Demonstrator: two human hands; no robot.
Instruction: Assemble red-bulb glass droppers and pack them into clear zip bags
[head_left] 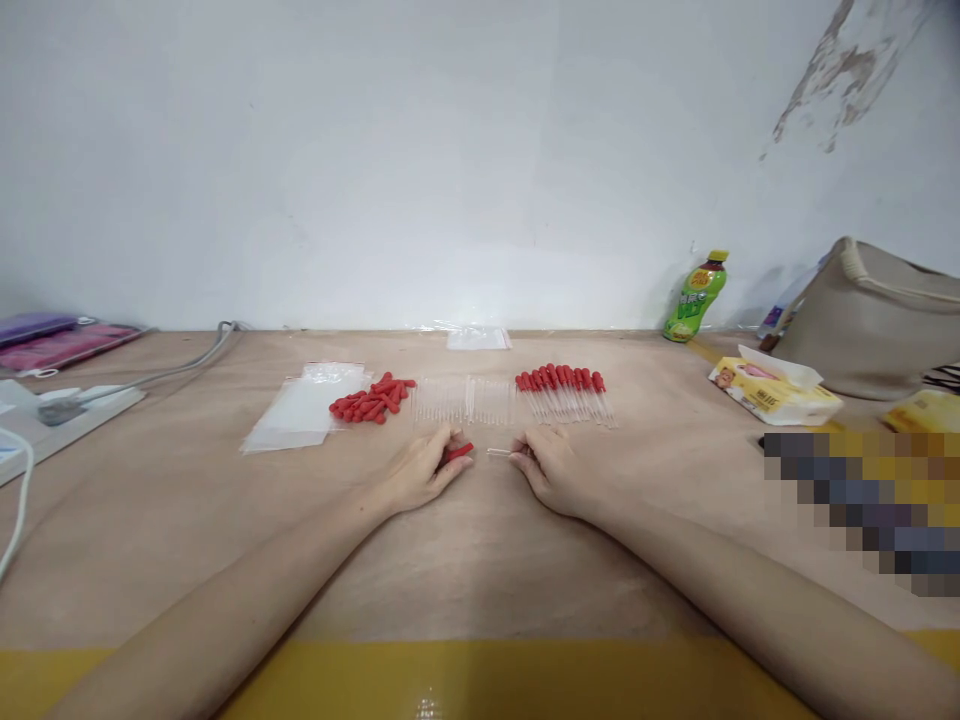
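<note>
The left hand (pixel 424 472) pinches a red bulb (pixel 460 452) low over the table (pixel 480 560). The right hand (pixel 550 470) pinches a clear tube (pixel 498 453) near it. I think the tube can snap or slip if the two meet crooked.

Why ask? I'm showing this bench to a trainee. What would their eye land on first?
The reds: a loose pile of caps left of centre on the table and a neat row of red-capped droppers to its right, with clear tubes between. In front of them, the left hand pinches one cap and the right hand a tube. A green bottle stands at the back right.
</note>
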